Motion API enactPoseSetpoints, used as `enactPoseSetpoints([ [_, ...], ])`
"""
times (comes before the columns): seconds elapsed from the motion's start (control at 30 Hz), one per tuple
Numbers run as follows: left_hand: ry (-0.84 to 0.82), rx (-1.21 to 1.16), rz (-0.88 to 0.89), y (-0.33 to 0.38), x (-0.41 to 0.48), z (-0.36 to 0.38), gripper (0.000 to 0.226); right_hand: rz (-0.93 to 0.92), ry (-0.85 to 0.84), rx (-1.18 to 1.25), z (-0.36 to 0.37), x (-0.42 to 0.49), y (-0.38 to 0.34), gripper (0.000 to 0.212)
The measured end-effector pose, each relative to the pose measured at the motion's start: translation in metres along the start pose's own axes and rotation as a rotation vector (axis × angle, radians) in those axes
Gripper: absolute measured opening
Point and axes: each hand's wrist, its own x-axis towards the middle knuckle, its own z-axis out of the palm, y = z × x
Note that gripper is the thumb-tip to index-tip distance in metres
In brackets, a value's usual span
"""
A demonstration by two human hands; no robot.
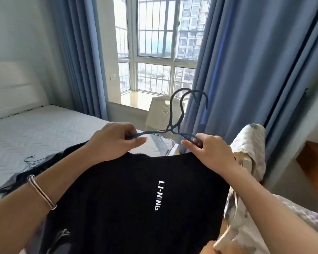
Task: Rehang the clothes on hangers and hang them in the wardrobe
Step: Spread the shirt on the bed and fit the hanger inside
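1. Left hand (114,142) pinches the left arm of the hangers (170,129), and right hand (209,151) pinches the right arm. The fingers on both sides are curled tight on the wire.
2. Two hooks (184,98) are showing, so I reckon that's two hangers stuck together. Split them first and drop the spare on the bed (44,129).
3. The tee (127,189) lies print-up just under the hands, top edge nearest the hangers. It's not on a hanger yet.
4. Tilt one hanger arm in through the neck, then ease the other in. Don't yank the collar wide or it'll stretch.
5. Square up the shoulders before carrying it off, or it'll probably slide.
6. More dark clothes (26,176) and a loose hanger (30,160) are waiting on the bed. I can't make out the wardrobe from here.
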Motion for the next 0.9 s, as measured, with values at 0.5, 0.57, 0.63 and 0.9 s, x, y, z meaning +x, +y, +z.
enactPoseSetpoints([
  [0.5,0.169,0.006,-0.051,0.016,0.264,0.024,0.016,-0.303,0.268,-0.045,-0.006,0.303,0.113,0.05],
  [0.57,0.211,0.02,-0.047,0.007,0.298,0.03,0.014,-0.317,0.294,-0.059,0.006,0.341,0.12,0.051],
  [0.63,0.251,0.028,-0.049,-0.007,0.333,0.035,0.014,-0.339,0.319,-0.043,0.02,0.382,0.127,0.05],
  [0.9,0.335,0.071,-0.168,-0.063,0.446,0.046,0.011,-0.512,0.384,0.057,0.076,0.537,0.132,0.049],
])
